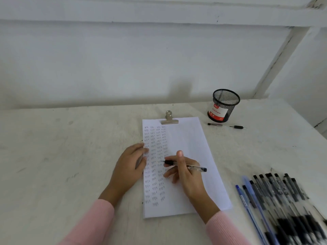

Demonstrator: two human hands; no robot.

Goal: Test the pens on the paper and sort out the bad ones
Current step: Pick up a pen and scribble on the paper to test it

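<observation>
Right hand (187,177) pinches a light, rigid-looking pen (195,168) just behind its black grip, probably the surest hold, while the flat-fingered left hand (129,167) steadies the paper (191,138) beside it.

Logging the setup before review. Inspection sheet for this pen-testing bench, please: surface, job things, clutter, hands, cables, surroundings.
Surface: pale table, scuffed and stained.
Job's things: paper under a metal clip, with columns of test marks down its left half; pen in hand; pile of pens at the right, mostly black, a few blue; mesh cup far right, no pens sticking out; lone pen lying in front of the cup.
Clutter: nothing seen.
Hands: left hand rests on the paper's left edge, with a slim grey thing under its fingers, grip unclear; right hand grips the pen, tip over the marks.
Cables: nothing seen.
Surroundings: white wall; slanted white beam at the right.
</observation>
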